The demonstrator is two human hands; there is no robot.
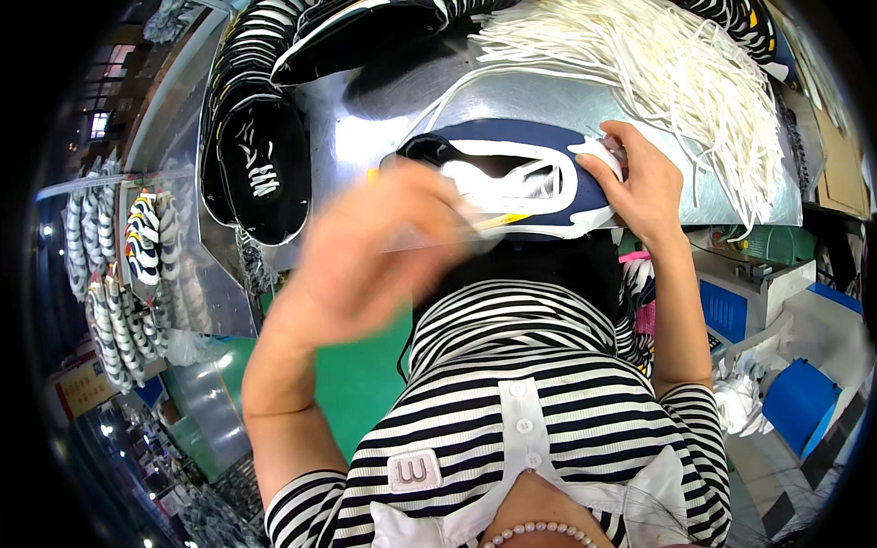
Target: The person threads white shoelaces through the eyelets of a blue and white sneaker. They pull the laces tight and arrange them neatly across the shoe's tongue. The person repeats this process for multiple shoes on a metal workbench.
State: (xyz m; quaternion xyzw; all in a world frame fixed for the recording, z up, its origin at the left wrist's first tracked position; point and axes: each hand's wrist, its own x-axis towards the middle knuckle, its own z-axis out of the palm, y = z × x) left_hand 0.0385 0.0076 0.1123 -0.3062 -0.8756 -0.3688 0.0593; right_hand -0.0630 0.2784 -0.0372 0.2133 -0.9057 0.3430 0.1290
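Note:
A navy and white shoe upper (530, 131) lies on its side near the table's front edge, its opening showing a dark inside and white strips. My right hand (642, 183) grips its right end, thumb on the near side and fingers curled round the far side. Over the upper's left end is my left hand (384, 242), smeared by motion, so I cannot make out its fingers or anything in them. A blurred yellow and white streak shows beside it, on the near side of the upper. One white lace (445, 102) runs from the upper toward the back.
A large heap of loose white laces (658, 73) covers the table's back right. Rows of nested dark shoe uppers (260, 173) curve along its left and back. The metal tabletop (343, 119) is shiny. A blue bin (800, 406) and machine stand at the right.

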